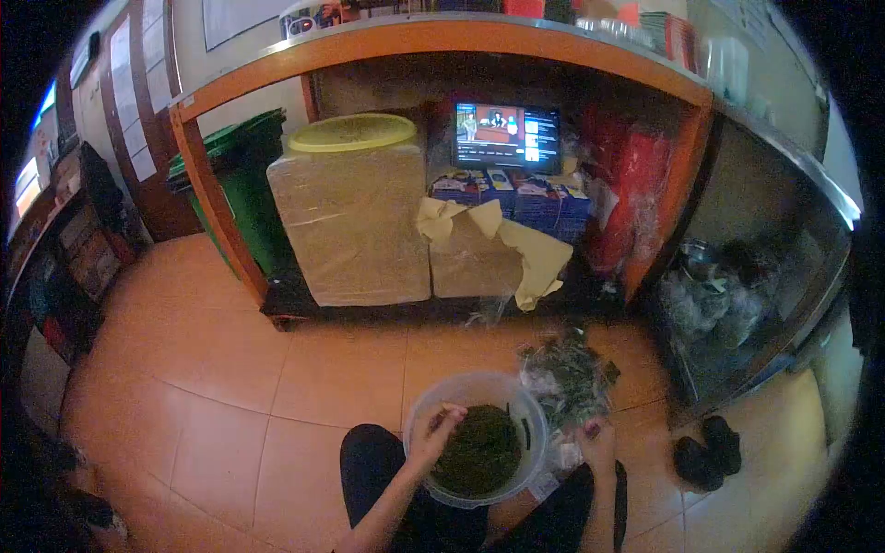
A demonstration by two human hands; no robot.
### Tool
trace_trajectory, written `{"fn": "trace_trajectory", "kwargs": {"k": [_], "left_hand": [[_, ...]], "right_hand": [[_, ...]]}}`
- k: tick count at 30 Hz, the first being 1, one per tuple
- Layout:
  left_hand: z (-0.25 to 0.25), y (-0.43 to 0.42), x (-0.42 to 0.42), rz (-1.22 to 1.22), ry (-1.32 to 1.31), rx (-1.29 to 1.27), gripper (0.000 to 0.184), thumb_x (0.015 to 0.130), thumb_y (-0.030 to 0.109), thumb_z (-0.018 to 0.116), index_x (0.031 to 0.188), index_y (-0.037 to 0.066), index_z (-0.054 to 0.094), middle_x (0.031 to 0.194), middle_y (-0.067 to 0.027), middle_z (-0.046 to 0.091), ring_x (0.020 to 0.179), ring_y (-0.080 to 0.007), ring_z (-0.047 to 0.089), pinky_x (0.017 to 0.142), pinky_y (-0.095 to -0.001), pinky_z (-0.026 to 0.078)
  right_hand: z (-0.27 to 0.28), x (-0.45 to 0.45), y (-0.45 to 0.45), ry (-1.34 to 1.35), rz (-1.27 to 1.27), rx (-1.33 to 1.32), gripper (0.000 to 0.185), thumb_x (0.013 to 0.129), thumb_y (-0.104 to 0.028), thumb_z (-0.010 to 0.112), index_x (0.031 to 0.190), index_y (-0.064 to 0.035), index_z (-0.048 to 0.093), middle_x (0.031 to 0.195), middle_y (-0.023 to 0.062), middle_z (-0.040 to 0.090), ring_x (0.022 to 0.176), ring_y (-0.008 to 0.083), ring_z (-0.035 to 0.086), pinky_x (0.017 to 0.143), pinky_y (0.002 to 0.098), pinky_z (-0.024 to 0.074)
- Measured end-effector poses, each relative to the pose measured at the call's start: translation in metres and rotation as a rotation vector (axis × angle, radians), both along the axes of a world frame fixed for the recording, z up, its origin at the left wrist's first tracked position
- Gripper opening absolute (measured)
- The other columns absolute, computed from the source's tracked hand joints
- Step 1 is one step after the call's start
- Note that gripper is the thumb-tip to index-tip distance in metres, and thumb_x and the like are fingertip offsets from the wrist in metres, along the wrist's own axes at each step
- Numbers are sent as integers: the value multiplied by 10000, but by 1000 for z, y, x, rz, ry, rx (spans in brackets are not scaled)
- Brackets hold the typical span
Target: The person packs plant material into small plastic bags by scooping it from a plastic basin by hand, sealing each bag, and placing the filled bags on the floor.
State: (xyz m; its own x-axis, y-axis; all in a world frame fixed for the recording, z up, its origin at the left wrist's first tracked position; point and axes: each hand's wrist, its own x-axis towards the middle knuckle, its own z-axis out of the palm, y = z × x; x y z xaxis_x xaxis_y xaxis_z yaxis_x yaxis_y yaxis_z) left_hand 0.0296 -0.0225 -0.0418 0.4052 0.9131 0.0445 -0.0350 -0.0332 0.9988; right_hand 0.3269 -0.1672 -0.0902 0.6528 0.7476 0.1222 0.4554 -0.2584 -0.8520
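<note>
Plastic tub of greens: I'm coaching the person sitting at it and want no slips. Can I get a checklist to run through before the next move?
1. Plastic tub uncovered: ok, its top is open and the dark green contents show.
2. Tub firmly supported: cannot tell, its underside is hidden.
3. Left hand over the tub: ok.
4. Anything pinched in the left hand: cannot tell, too small.
5. Right hand over the tub: not ok, it is outside, near the green pile.
6. Black footwear apart from the tub: ok, off to the right.
</note>
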Motion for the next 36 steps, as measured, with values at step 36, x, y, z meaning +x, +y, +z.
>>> {"fn": "trace_trajectory", "kwargs": {"k": [36], "left_hand": [[33, -33, 12, -329, 447, 470, 212, 833, 213, 621, 817, 3, 654, 663, -181, 621, 603, -324, 624, 592, -380, 496]], "right_hand": [[98, -127, 32, 56, 583, 50, 152, 772, -114, 693, 717, 6, 618, 644, 41, 562, 579, 82, 521, 538, 255, 420]]}}
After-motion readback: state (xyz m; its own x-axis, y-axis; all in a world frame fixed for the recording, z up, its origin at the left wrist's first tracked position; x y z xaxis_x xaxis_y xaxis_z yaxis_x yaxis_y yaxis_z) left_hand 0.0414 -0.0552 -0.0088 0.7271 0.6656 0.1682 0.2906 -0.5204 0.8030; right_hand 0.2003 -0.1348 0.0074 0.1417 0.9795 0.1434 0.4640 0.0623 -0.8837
